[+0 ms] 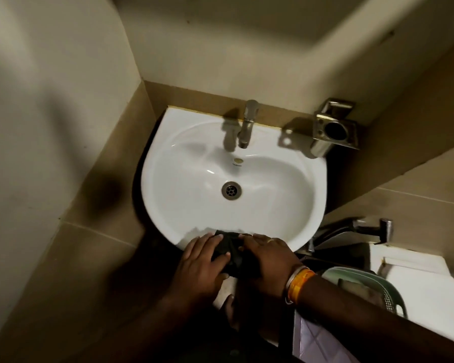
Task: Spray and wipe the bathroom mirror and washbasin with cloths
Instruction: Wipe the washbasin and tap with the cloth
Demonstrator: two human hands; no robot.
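Note:
A white washbasin (184, 142) is fixed in a tiled corner, with a metal tap (247, 124) at its back and a round drain (231, 189) in the bowl. A dark cloth (232, 251) lies bunched on the basin's front rim. My left hand (199, 260) grips the cloth from the left, fingers curled over it. My right hand (270, 260), with a ring and orange and silver bangles at the wrist, holds the cloth from the right. No mirror or spray bottle is in view.
A steel holder (334, 129) with a round cup hangs on the wall at the back right. A second metal tap (372, 227) sticks out at the right. Below it sits a pale green plastic basket (378, 289) by a white surface (425, 284).

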